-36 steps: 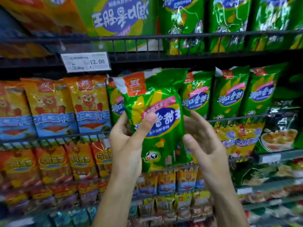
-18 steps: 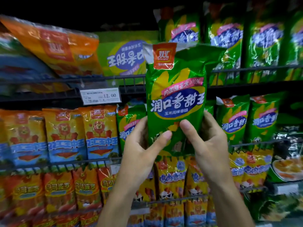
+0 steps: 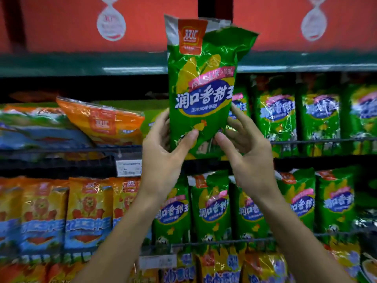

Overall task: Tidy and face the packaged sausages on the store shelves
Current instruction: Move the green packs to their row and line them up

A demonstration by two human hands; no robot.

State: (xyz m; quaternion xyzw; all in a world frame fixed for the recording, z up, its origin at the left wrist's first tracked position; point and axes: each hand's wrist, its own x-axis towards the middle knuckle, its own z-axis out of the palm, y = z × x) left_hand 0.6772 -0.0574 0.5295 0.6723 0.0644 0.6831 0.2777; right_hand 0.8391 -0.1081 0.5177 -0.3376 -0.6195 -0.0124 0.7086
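Observation:
A green sausage pack (image 3: 204,86) with an orange logo patch and a blue oval label stands upright in the air, its front towards me, level with the upper shelf. My left hand (image 3: 163,156) grips its lower left edge, thumb on the front. My right hand (image 3: 246,152) holds the lower right edge with its fingers behind the pack and its thumb at the front. A row of like green packs (image 3: 275,119) stands on the upper shelf to the right. More green packs (image 3: 212,207) fill the shelf below.
An orange pack (image 3: 106,121) lies tilted on flat packs at the upper left. Orange and blue packs (image 3: 85,213) line the lower left shelf. A white price tag (image 3: 128,168) hangs on the wire shelf rail (image 3: 318,140). A red banner (image 3: 81,23) runs above.
Both hands have lifted the green pack from the middle shelf level up to the shelf above. The pack went from tilted to upright, and my view rose with it.

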